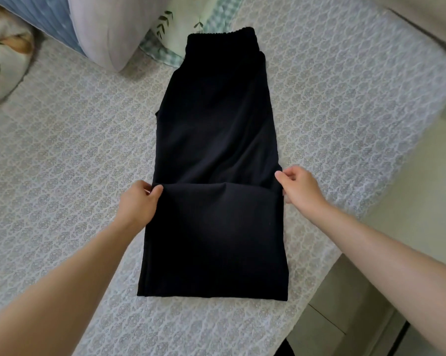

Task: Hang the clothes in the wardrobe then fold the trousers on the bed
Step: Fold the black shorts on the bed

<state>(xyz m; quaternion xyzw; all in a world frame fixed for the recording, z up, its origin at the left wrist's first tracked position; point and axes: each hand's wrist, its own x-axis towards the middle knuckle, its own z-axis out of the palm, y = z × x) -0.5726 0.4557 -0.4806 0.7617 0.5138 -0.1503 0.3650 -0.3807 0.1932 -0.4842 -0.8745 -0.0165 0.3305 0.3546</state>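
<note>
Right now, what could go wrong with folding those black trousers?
The left hand and right hand pinch only the edges of the black trousers, so the middle could bunch into wrinkles. The right side of the fold sits higher, so it may end crooked. The edge of the bed is close; they could slip off.

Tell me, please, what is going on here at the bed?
A person is folding a pair of black trousers laid flat on the patterned bed. The leg end lies doubled up over the middle. The left hand pinches one corner of that upper layer and the right hand grips the other. The waistband points away, toward the pillows.
</note>
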